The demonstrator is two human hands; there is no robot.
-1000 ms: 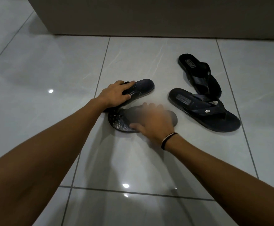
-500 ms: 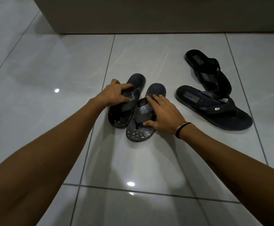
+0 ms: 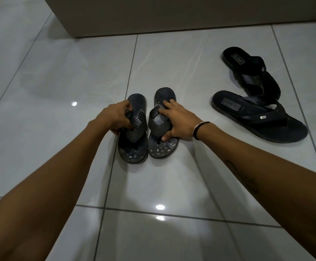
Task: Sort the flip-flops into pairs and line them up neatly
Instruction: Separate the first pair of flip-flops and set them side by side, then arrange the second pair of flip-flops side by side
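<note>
Two dark patterned flip-flops lie side by side on the tiled floor, toes toward me. My left hand [image 3: 115, 117] grips the strap of the left patterned flip-flop [image 3: 132, 146]. My right hand [image 3: 178, 119] holds the right patterned flip-flop [image 3: 162, 146] by its strap and edge. To the right lie two larger black flip-flops: the near black flip-flop [image 3: 251, 113] lies angled, and the far black flip-flop [image 3: 247, 70] has its toe end overlapped by the near one's strap.
The glossy grey tiled floor [image 3: 59, 72] has dark grout lines and light reflections. A wall base or cabinet [image 3: 153, 14] runs across the back. Bare tiles stretch to the left of the pair and in front of me.
The two patterned flip-flops have been turned from crossed and angled to parallel, side by side. Both hands shifted with them; the view moved closer.
</note>
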